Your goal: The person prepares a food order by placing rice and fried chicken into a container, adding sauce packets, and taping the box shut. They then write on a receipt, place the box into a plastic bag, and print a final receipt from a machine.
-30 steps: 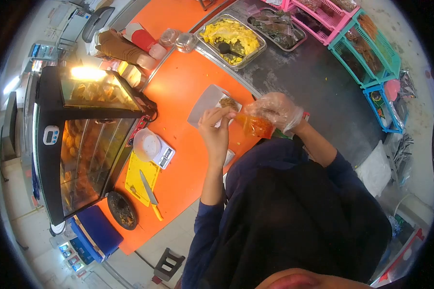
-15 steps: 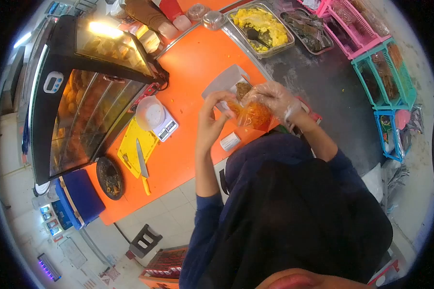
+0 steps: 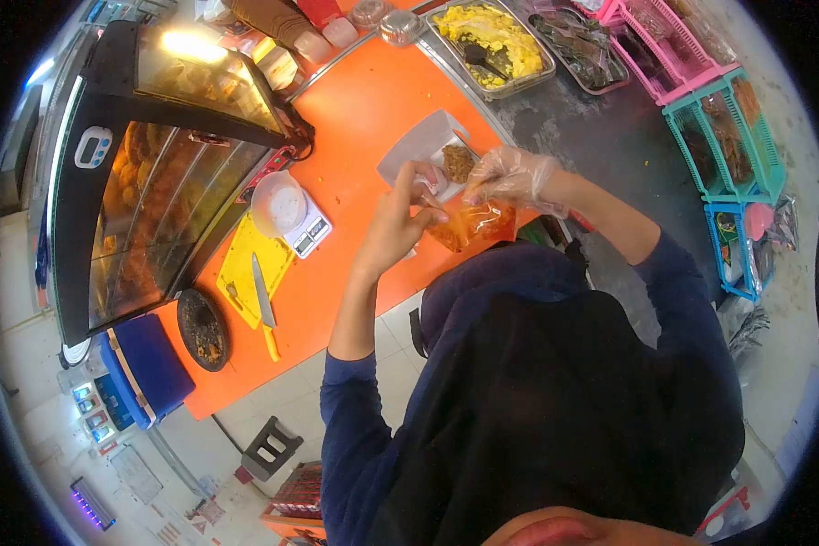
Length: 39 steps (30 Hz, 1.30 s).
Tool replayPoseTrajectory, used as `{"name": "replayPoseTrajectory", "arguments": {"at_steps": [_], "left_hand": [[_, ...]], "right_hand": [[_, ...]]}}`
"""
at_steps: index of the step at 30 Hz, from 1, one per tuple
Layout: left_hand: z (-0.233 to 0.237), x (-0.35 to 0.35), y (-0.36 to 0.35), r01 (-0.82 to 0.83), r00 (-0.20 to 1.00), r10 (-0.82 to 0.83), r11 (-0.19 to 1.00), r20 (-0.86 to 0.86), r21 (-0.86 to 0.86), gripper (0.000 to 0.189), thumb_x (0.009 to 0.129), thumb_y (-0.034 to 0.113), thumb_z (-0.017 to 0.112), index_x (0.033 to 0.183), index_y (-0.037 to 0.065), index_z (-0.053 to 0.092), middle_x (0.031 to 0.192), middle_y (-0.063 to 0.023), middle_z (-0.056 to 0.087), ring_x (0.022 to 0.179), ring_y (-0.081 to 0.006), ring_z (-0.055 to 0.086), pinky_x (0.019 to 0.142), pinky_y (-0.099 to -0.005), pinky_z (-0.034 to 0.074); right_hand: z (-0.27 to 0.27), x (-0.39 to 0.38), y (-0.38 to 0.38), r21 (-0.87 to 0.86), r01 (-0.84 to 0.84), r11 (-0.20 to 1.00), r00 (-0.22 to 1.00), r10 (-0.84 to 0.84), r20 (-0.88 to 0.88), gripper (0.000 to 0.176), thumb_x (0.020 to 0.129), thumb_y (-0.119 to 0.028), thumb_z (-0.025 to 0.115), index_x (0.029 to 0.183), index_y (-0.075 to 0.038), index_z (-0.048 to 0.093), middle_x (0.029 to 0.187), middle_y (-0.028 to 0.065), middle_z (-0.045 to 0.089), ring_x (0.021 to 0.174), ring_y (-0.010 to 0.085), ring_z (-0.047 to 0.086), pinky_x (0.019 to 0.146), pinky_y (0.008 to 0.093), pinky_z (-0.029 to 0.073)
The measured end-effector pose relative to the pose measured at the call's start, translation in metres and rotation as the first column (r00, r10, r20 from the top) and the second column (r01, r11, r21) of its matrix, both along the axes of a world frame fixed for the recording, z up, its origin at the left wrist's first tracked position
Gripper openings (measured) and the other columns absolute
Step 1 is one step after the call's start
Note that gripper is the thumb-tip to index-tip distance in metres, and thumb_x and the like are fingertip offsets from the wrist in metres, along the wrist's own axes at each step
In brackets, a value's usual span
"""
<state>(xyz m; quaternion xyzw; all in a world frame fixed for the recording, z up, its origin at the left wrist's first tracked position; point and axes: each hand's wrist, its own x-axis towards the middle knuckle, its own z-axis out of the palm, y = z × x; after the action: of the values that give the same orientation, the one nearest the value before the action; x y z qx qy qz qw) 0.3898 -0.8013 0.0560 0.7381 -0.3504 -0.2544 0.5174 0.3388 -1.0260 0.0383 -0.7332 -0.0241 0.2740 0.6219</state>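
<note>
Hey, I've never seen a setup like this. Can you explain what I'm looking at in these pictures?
There's no robot here. All three pictures come from one camera on a person's head, looking forward and down, so their dark clothing fills the lower part. The black rim is where the round, wide view ends.

The bare left hand and the right hand, in a clear plastic glove, hold a clear bag of orange food. Just beyond it, an open box with brown food sits on the orange counter.

Further left are a scale bearing a clear tub, a yellow cutting board, a knife and a dark dish.
</note>
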Motion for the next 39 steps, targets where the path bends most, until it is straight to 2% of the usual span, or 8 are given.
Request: {"name": "replayPoseTrajectory", "arguments": {"at_steps": [4, 16, 21, 27, 30, 32, 35, 39], "left_hand": [[-0.013, 0.000, 0.009, -0.265, 0.964, 0.264, 0.962, 0.027, 0.062, 0.043, 0.077, -0.011, 0.063, 0.111, 0.004, 0.041, 0.083, -0.0132, 0.066, 0.076, -0.0224, 0.067, 0.070, -0.0305, 0.054], [-0.045, 0.013, 0.086, -0.655, 0.666, 0.527, 0.752, 0.527, 0.075, 0.056, 0.073, 0.010, 0.075, 0.119, 0.004, 0.044, 0.088, -0.0041, 0.066, 0.104, -0.0209, 0.052, 0.103, -0.0443, 0.022], [-0.041, -0.008, 0.053, -0.676, 0.688, 0.655, 0.735, 0.312, -0.053, 0.060, 0.073, 0.006, 0.075, 0.124, 0.003, 0.044, 0.109, -0.0086, 0.060, 0.100, -0.0217, 0.056, 0.097, -0.0402, 0.034], [-0.055, -0.029, -0.020, -0.554, 0.822, 0.565, 0.823, 0.077, -0.129, 0.063, 0.076, 0.007, 0.075, 0.129, 0.000, 0.041, 0.124, -0.0145, 0.053, 0.110, -0.0259, 0.053, 0.101, -0.0407, 0.035], [-0.052, -0.033, -0.047, -0.507, 0.698, 0.499, 0.851, 0.514, -0.137, 0.065, 0.079, 0.018, 0.075, 0.131, -0.002, 0.043, 0.133, -0.0189, 0.047, 0.122, -0.0309, 0.045, 0.103, -0.0433, 0.035], [-0.085, -0.017, -0.014, -0.690, 0.547, 0.592, 0.719, 0.592, -0.082, 0.066, 0.083, 0.030, 0.071, 0.133, -0.002, 0.042, 0.134, -0.0210, 0.045, 0.125, -0.0327, 0.041, 0.104, -0.0457, 0.035], [-0.137, -0.015, 0.053, -0.895, 0.444, 0.894, 0.440, 0.062, 0.067, 0.057, 0.089, 0.033, 0.063, 0.130, -0.002, 0.043, 0.129, -0.0200, 0.048, 0.120, -0.0315, 0.046, 0.100, -0.0446, 0.039], [-0.150, -0.032, 0.068, -0.897, 0.429, 0.902, 0.431, -0.042, 0.096, 0.047, 0.091, 0.027, 0.060, 0.125, -0.002, 0.045, 0.122, -0.0172, 0.051, 0.112, -0.0294, 0.051, 0.095, -0.0420, 0.044]], "right_hand": [[0.008, -0.006, -0.008, -0.217, 0.152, 0.964, 0.929, -0.065, 0.363, 0.023, 0.082, -0.025, 0.071, 0.084, -0.002, 0.071, 0.076, 0.0032, 0.064, 0.070, 0.0110, 0.057, 0.061, 0.0295, 0.046], [-0.118, 0.048, 0.013, 0.016, 0.455, 0.890, 0.886, -0.455, 0.093, 0.036, 0.087, -0.034, 0.066, 0.105, -0.003, 0.065, 0.100, 0.0092, 0.066, 0.098, 0.0159, 0.060, 0.083, 0.0316, 0.049], [-0.154, 0.076, 0.032, -0.637, 0.290, 0.714, 0.957, -0.216, 0.194, 0.036, 0.089, -0.036, 0.061, 0.107, -0.005, 0.065, 0.110, 0.0136, 0.065, 0.105, 0.0254, 0.059, 0.090, 0.0334, 0.045], [-0.103, 0.005, 0.033, 0.209, 0.026, 0.978, 0.794, -0.147, 0.590, 0.056, 0.081, -0.033, 0.073, 0.126, -0.005, 0.055, 0.112, 0.0075, 0.065, 0.105, 0.0214, 0.061, 0.078, 0.0344, 0.054], [-0.084, -0.045, -0.014, 0.592, 0.338, 0.732, 0.934, -0.339, -0.115, 0.047, 0.081, -0.024, 0.073, 0.122, -0.006, 0.058, 0.110, 0.0080, 0.066, 0.099, 0.0201, 0.063, 0.076, 0.0330, 0.054], [-0.061, -0.073, -0.063, 0.421, 0.729, 0.540, 0.666, -0.702, -0.253, 0.039, 0.082, -0.024, 0.072, 0.115, -0.006, 0.061, 0.103, 0.0077, 0.067, 0.095, 0.0154, 0.063, 0.075, 0.0327, 0.053], [-0.012, -0.125, -0.194, 0.500, 0.865, -0.033, 0.070, -0.980, -0.187, 0.026, 0.089, -0.025, 0.060, 0.106, -0.005, 0.062, 0.100, 0.0097, 0.066, 0.089, 0.0212, 0.064, 0.075, 0.0356, 0.052], [0.049, -0.194, -0.364, 0.516, 0.813, -0.270, -0.469, -0.829, 0.305, 0.044, 0.093, -0.036, 0.053, 0.122, -0.002, 0.053, 0.122, 0.0123, 0.056, 0.107, 0.0224, 0.058, 0.091, 0.0362, 0.049]]}}
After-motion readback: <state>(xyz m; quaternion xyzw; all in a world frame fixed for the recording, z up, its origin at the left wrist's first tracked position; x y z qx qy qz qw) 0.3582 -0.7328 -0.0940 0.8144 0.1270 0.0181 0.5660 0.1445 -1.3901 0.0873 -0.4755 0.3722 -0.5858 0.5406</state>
